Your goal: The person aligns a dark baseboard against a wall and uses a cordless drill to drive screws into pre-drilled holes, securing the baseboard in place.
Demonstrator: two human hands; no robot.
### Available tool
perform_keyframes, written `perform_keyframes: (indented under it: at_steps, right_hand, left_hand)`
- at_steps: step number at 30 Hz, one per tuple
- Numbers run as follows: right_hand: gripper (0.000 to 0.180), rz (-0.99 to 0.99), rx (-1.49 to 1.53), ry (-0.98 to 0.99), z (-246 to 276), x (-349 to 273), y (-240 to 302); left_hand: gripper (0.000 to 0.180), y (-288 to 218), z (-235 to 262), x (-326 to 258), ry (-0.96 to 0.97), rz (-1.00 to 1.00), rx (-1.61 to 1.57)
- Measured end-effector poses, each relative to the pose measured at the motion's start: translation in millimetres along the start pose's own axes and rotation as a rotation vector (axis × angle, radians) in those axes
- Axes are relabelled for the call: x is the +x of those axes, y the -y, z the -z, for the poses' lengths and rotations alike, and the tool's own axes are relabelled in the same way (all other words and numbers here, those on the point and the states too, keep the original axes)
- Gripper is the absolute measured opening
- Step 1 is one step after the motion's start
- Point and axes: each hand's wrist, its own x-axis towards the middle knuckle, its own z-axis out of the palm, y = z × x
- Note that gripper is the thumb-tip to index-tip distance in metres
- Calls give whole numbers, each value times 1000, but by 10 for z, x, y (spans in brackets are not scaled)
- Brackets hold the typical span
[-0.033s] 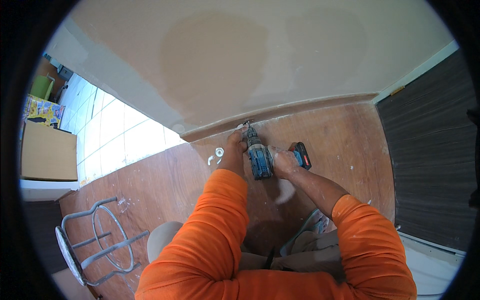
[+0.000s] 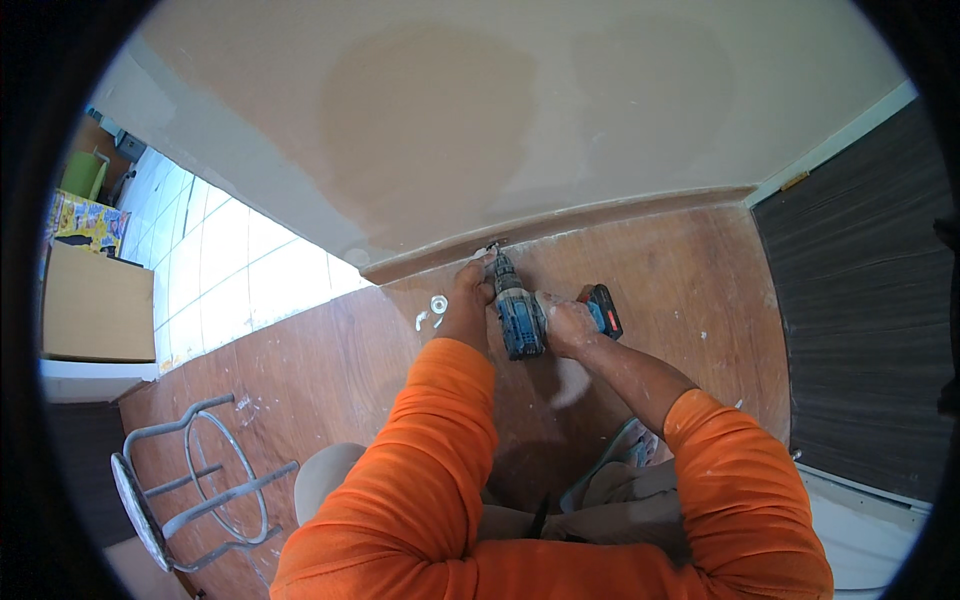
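A blue and black cordless drill (image 2: pixel 522 325) lies on its side, its nose toward the foot of the wall. My right hand (image 2: pixel 568 324) is wrapped round its handle, with the black and red battery (image 2: pixel 604 311) beyond the fingers. The chuck end reaches the brown baseboard (image 2: pixel 580 221), where a small dark metal piece (image 2: pixel 495 246) shows. My left hand (image 2: pixel 472 285) is beside the chuck, fingers bent in toward the tip; a small pale bit shows at the fingertips. What those fingers pinch is too small to tell.
A white ring-shaped piece (image 2: pixel 438 304) and white scraps (image 2: pixel 421 320) lie on the wood-look floor (image 2: pixel 660 290) left of my hands. A metal stool (image 2: pixel 190 490) lies tipped over at lower left. A cardboard box (image 2: pixel 98 305) stands near white tiles (image 2: pixel 225 255). A dark door panel (image 2: pixel 860 290) is at right.
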Motion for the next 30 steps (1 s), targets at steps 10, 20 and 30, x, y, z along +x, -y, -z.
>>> perform_keyframes:
  at_steps: [10,20,30]
  right_hand:
    - [46,1,5,4,25,-13,6]
    - [43,-28,-10,34,45,0,24]
    - [44,146,-40,-51,-69,14,-241]
  left_hand:
    - [14,9,92,69,44,11,-2]
    - [15,3,158,157,48,5,-52]
    - [31,-74,130,76,-21,-135,72]
